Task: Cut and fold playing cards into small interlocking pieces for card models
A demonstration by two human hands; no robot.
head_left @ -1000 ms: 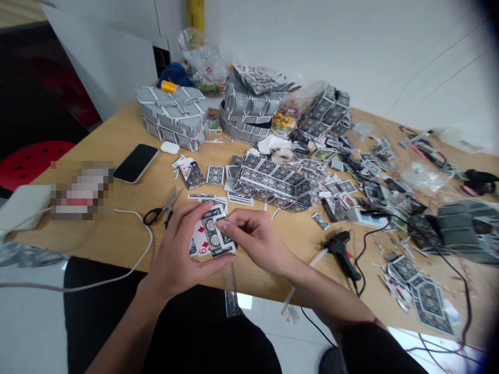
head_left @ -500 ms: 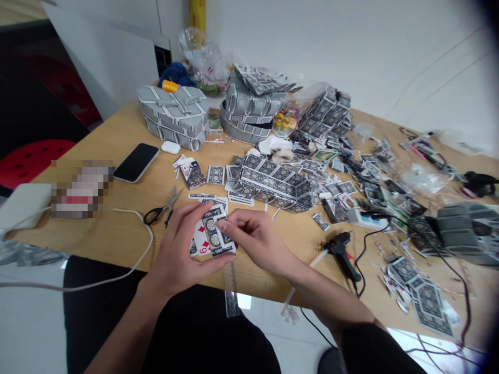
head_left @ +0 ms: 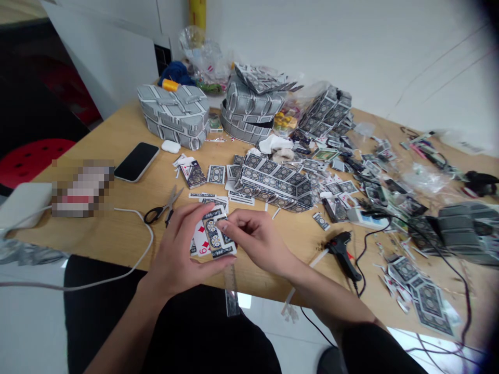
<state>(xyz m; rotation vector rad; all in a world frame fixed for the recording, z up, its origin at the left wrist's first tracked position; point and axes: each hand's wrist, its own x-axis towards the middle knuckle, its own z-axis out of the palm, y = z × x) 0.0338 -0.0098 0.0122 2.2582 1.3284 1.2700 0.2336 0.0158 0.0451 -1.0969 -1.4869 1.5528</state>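
Observation:
My left hand (head_left: 177,252) grips a playing card (head_left: 212,234) by its edges, thumb at the near end and fingers at the far end. The patterned back faces up. From the right, my right hand (head_left: 255,239) pinches the same card, thumb on top and fingers curled beneath. A red diamond card (head_left: 201,240) shows face up just left of it; whether it is held or lies on the table I cannot tell. Scissors (head_left: 163,209) rest beyond my left hand. A clear ruler (head_left: 231,296) sticks out over the table's near edge.
An open box built of cards (head_left: 273,182) stands ahead, with card scraps around it. A glue gun (head_left: 343,254) and its cord lie to the right. On the left are a phone (head_left: 137,162) and a white cable (head_left: 146,249). Grey card-built boxes (head_left: 175,117) stand at the back.
Both hands stay almost in place. The held card has tilted slightly, and the view has shifted very little.

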